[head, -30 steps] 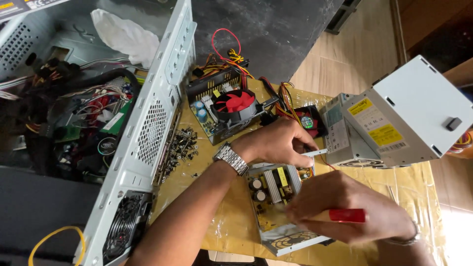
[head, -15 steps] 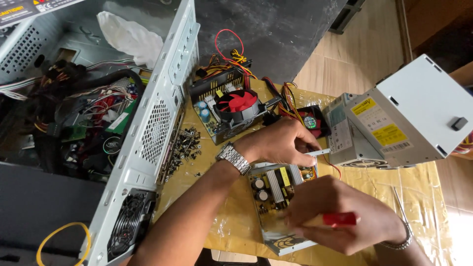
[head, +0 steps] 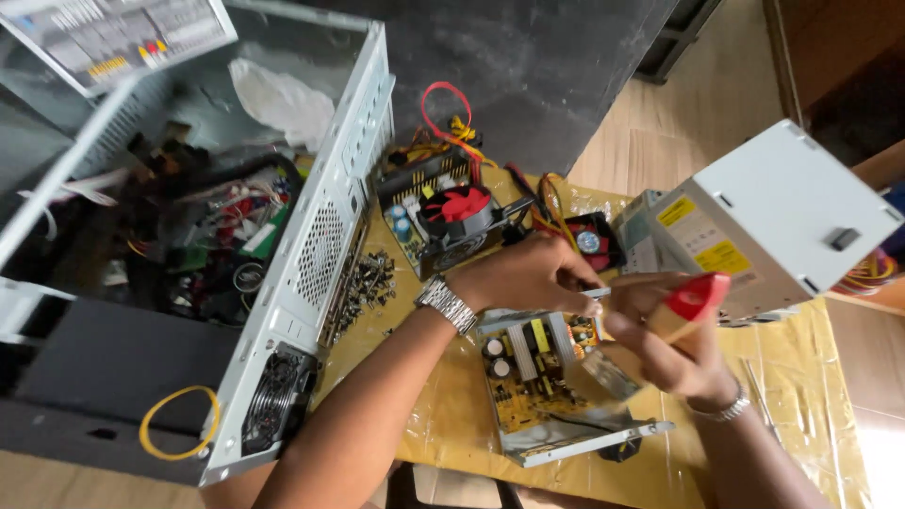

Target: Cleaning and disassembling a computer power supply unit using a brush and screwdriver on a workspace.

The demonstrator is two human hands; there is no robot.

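Looks like a small electronics repair workshop. Shown by an opened computer case (head: 311, 236) at the left edge of the yellow-covered table (head: 811, 377), bare power-supply boards (head: 537, 377), a loose fan (head: 459, 209), and scattered screws (head: 368, 283).

1 open PC case (head: 311, 254), 3 power supplies: 1 closed grey box (head: 782, 217), 2 opened (head: 443, 221) (head: 542, 377). 1 loose fan (head: 589, 240), 1 screw pile (head: 372, 283), 1 screwdriver (head: 693, 302).
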